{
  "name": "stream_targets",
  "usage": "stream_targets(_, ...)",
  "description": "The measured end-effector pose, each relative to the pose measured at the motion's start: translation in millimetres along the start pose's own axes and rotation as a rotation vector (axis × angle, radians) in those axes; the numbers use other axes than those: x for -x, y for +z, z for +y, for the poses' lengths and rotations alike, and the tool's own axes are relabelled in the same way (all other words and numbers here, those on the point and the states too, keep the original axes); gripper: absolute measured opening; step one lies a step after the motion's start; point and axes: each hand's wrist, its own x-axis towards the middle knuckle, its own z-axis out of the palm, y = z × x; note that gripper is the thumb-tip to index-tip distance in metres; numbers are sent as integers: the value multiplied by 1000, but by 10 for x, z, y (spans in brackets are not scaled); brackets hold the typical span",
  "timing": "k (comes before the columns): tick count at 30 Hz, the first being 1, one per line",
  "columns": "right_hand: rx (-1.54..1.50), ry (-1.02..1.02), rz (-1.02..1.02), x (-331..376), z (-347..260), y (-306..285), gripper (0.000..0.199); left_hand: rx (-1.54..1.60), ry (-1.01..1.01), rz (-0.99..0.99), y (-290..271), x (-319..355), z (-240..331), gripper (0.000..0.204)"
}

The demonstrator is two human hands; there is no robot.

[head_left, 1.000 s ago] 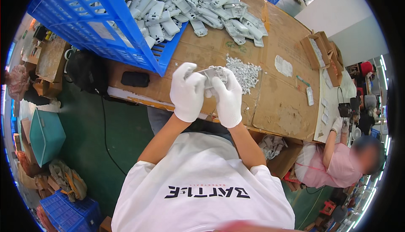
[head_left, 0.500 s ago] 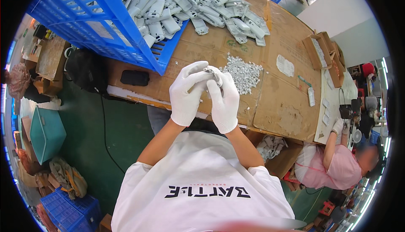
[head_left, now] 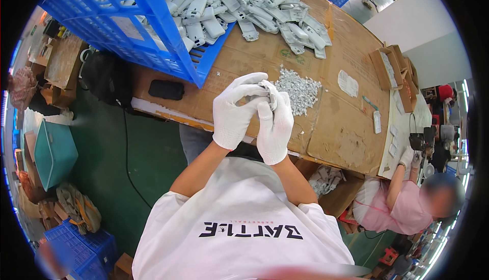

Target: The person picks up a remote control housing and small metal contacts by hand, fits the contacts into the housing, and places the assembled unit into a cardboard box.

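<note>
Both my hands wear white knitted gloves and meet above the near edge of the cardboard-covered table. Between them is a small white and grey plastic casing, seen edge-on and mostly covered by the fingers. My left hand pinches its upper end with fingers and thumb. Closed on its lower right side is my right hand. Just beyond the right hand lies a heap of tiny white plastic bits. Farther back, a large pile of white plastic casings spreads over the table.
A tipped blue plastic crate stands at the left, with a black pouch near it. To the right are a crumpled white sheet, a teal-handled tool and cardboard boxes. A co-worker in pink sits at far right.
The view has shifted slightly, so my hands appear a little farther right. Both keep hold of the casing, which looks slightly turned between the fingers.
</note>
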Motion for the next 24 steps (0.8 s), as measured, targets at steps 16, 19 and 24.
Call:
stream_targets(16, -12, 137, -79, 17, 2, 46, 32, -91, -22, -66, -77, -73, 75, 16)
stream_targets(19, -16, 124, -69, 18, 9, 63, 33, -67, -28, -53, -70, -53, 53, 16)
stream_targets(24, -43, 121, -63, 25, 10, 80, 32, -86, -30, -31, -74, -50, 0, 13)
